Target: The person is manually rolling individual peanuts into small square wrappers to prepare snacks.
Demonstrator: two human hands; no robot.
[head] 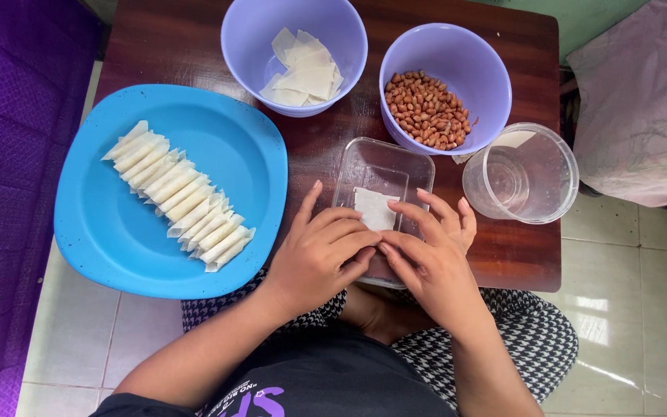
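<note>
My left hand (319, 251) and my right hand (426, 251) meet fingertip to fingertip over the near end of a clear rectangular container (384, 166). Between their fingers lies a small white pastry wrapper (372, 208), pressed at its near edge by both hands. Just left of my left hand, a big blue plate (117, 232) carries a diagonal row of several rolled wrappers (179, 197).
On the dark wooden table (179, 38), one lilac bowl (245, 31) holds flat wrapper squares (304, 69) and another (496, 69) holds peanuts (428, 110). A clear round cup (523, 174) stands right. A purple seat is left, tiled floor below.
</note>
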